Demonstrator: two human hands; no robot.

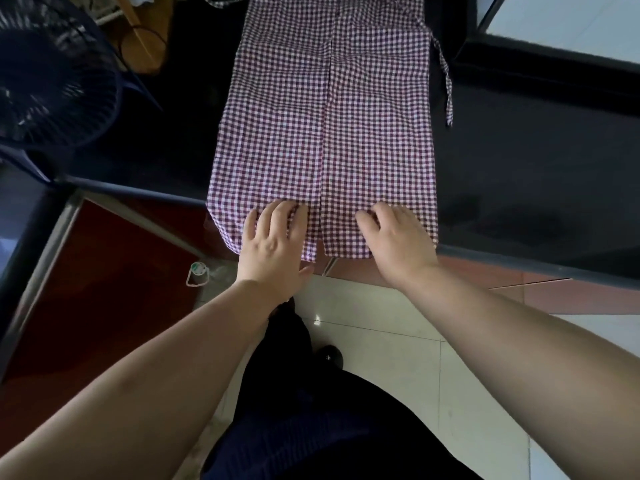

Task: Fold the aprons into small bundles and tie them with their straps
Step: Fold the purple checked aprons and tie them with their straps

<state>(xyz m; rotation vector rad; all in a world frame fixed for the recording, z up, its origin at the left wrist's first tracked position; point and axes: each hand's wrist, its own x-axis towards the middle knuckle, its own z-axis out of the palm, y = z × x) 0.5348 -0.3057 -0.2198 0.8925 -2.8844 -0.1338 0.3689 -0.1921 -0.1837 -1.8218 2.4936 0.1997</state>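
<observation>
A red-and-white checked apron (329,116) lies lengthwise on a black table (519,174), its two sides folded in so their edges meet down the middle. Its near hem hangs slightly over the table's front edge. One strap (446,84) trails off the apron's right side onto the table. My left hand (273,240) rests on the left flap near the hem, fingers bent onto the cloth. My right hand (394,237) rests on the right flap near the hem, fingers curled into the fabric. Whether either hand pinches the cloth is hidden under the fingers.
A dark fan (52,71) stands at the left beside the table. A red-topped surface with a metal frame (104,289) sits lower left, with a small clear plastic item (198,273) at its edge. Light floor tiles (398,341) lie below. A window sill (571,29) is at the upper right.
</observation>
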